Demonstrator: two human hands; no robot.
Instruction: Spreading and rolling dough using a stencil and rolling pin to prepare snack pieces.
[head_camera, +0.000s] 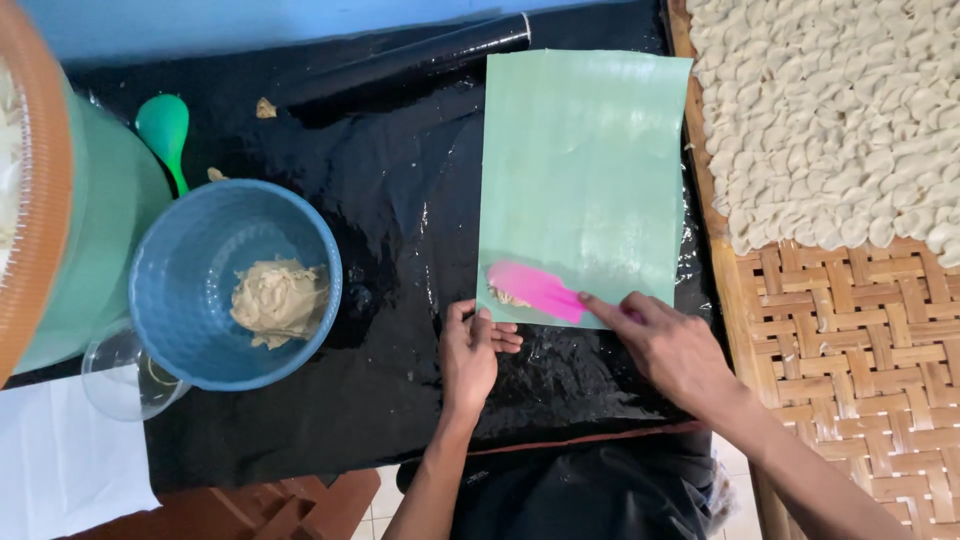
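Fingers of the right hand (672, 345) are loosely curled, the index finger stretched out toward 10 o'clock and pressing on the end of a pink scraper (537, 290); whether the other fingers grip it I cannot tell; the scraper lies flat on the near left corner of a green sheet (585, 170), with a dab of dough (508, 297) under its 9 o'clock end. Left hand (470, 352) rests palm down on the black plastic (400, 200), fingers mostly extended and together, tips at the sheet's near edge, holding nothing; it sits just at 8 o'clock of the scraper. At 9 o'clock of the hands, well apart, stands a blue bowl (190, 260) with a lump of dough (278, 300) inside; a green spoon (165, 135) lies at the bowl's 11 o'clock; a clear cup (115, 385) sits at its 7 o'clock, touching it; a green tub (95, 230) with a brown rim stands further toward 9. At 3 o'clock lies a woven tray (850, 340); rows of pale dough pieces (830, 110) cover its far half. A black roll (400, 60) lies at 12 o'clock on the plastic.
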